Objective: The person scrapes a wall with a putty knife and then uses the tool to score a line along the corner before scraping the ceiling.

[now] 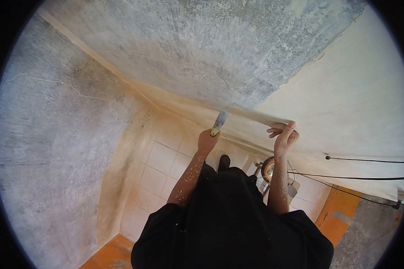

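Observation:
My left hand (208,141) is closed around the yellowish handle of a scraper (221,119). Its grey blade points up to the wall (188,49), at the lower border of a rough grey area. To the right, my right hand (284,134) has its fingers apart and holds nothing; its fingertips are at or close to the smooth cream part of the wall (341,89). Pale flecks cover both forearms.
A second rough grey wall (54,148) meets the first at a corner on the left. Below are floor tiles (161,158), a round orange-rimmed object (268,169) beside my right forearm, and black cables (368,178) at the right.

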{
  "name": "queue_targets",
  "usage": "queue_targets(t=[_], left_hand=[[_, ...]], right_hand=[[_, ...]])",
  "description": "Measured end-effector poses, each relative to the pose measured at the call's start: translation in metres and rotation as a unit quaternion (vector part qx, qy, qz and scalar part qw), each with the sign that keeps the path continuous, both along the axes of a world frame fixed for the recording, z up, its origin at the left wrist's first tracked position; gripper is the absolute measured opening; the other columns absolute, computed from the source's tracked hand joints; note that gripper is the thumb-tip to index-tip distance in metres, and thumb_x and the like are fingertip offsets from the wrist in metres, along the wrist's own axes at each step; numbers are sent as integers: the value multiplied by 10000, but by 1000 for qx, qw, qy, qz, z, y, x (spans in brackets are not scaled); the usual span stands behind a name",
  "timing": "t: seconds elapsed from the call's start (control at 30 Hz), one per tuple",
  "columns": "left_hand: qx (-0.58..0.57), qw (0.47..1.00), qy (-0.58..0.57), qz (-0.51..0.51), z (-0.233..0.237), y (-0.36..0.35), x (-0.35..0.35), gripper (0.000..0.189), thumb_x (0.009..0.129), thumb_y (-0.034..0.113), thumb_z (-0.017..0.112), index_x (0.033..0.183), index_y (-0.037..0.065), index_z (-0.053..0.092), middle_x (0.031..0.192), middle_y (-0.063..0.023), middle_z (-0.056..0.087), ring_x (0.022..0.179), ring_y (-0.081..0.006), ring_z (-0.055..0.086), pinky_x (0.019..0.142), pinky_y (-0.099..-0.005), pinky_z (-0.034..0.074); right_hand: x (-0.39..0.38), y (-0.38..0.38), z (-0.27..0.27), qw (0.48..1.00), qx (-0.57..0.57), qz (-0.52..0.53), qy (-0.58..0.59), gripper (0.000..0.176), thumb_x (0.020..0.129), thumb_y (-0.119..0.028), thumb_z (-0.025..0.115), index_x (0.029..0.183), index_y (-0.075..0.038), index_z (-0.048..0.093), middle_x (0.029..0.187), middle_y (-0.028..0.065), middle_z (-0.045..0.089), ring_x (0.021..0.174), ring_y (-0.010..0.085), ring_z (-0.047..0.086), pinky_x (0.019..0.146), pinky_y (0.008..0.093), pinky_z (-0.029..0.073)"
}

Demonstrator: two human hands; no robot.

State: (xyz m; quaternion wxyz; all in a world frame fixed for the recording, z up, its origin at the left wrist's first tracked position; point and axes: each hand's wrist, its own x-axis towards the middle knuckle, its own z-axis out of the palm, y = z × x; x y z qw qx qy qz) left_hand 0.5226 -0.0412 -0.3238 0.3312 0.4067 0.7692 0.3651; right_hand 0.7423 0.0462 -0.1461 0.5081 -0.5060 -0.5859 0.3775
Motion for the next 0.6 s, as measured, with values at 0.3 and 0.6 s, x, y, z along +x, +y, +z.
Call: queue_targets(t=[0.3,0.6], left_hand=[[-82,993,24,84,-34,8,21,262,744,276,676,773,17,702,719,-192,671,722,-380,665,651,-449,523],[-91,990,0,112,-25,16,30,243,735,248,679,773,11,709,718,-202,672,708,-379,669,642,-452,528]], right_hand=[[-5,-2,1,1000,10,-21,1,777,1022,-461,252,653,78,672,571,142,648,459,173,613,432,256,491],[0,-4,3,1000,5,9,10,758,1026,-447,256,683,87,670,606,154,654,494,197,636,451,266,509]])
